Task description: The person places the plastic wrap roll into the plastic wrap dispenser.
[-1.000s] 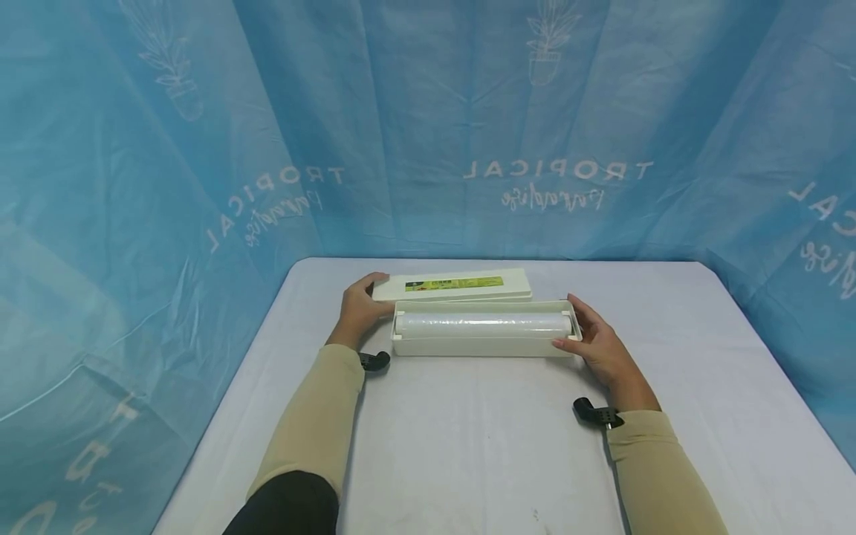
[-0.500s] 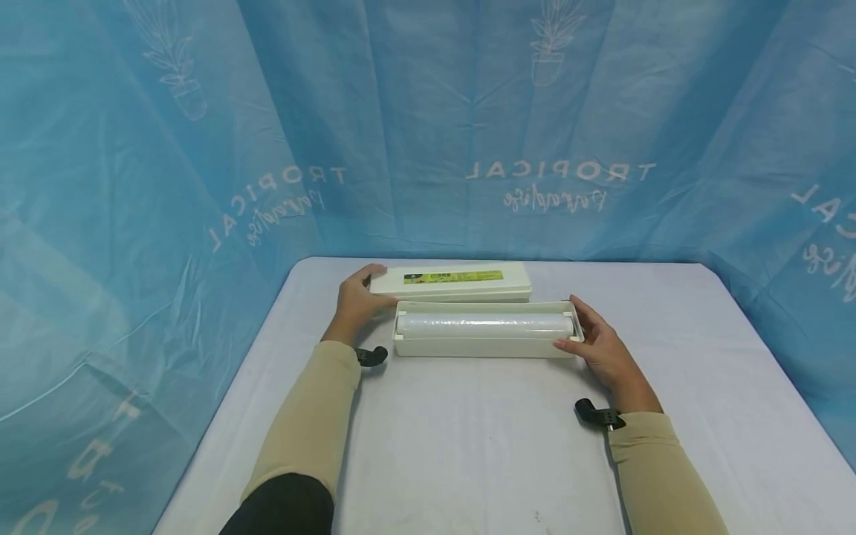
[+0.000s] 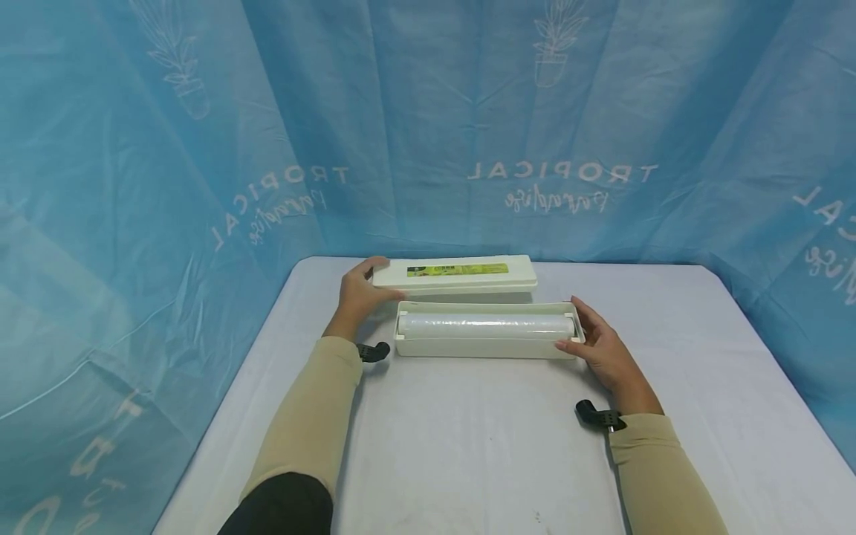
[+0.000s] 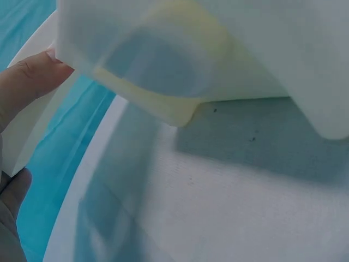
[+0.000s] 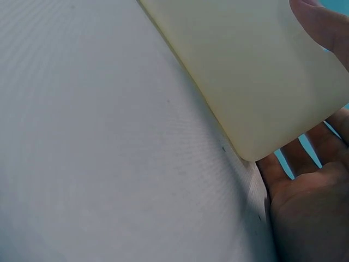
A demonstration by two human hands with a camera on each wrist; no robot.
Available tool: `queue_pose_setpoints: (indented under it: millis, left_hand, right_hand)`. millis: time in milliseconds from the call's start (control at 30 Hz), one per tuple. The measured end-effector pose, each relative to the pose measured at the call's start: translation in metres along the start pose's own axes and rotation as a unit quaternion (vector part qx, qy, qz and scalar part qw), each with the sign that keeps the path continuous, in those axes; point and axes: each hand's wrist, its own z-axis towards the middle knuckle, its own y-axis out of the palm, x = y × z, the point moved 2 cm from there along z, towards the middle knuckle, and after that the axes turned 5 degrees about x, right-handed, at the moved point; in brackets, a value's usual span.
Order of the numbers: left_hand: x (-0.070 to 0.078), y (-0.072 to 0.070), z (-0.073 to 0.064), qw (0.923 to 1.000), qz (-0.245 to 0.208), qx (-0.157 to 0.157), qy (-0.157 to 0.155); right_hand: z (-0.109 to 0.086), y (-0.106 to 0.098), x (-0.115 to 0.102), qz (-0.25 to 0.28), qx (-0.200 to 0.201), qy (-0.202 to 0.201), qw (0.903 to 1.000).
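A long white plastic box (image 3: 484,348) stands uncovered on the table, with a roll of clear cling film (image 3: 488,325) lying inside it. My right hand (image 3: 605,355) grips the box's right end, thumb on the front wall and fingers behind. In the right wrist view the thumb (image 5: 324,24) lies on the box wall (image 5: 245,82). Behind the box, my left hand (image 3: 357,297) pinches the left end of the white lid (image 3: 461,282), which bears a yellow-green label (image 3: 458,270). The left wrist view shows the lid (image 4: 41,123) between thumb and fingers, beside the box's near end (image 4: 163,60).
A white cloth covers the table (image 3: 468,438). Blue printed curtains (image 3: 428,134) hang behind the table and along both sides. Each wrist wears a small black camera mount, one on the left (image 3: 374,352) and one on the right (image 3: 597,414).
The lid has risen and shifted back, away from the box, with my left hand; a gap now shows between them. The right hand and the box have stayed almost still.
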Motion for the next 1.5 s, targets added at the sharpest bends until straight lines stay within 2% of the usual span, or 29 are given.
queue_pose_setpoints:
  millis: [333, 533, 967, 1500]
  left_hand:
    - [0.011, -0.002, 0.001, 0.9992, -0.021, -0.004, 0.033]
    - [0.021, 0.0, -0.004, 0.9992, -0.023, -0.012, 0.031]
    - [0.027, 0.004, -0.019, 0.9988, -0.031, -0.015, 0.036]
    - [0.035, 0.004, -0.033, 0.9986, -0.037, -0.011, 0.037]
  right_hand:
    - [-0.002, 0.0, -0.004, -0.013, -0.001, 0.01, 0.9999]
    - [-0.003, 0.001, -0.007, -0.018, 0.005, 0.011, 0.9998]
    - [-0.003, 0.001, -0.006, -0.013, 0.006, 0.014, 0.9998]
    - [-0.001, 0.0, 0.0, -0.001, -0.003, -0.017, 0.9999]
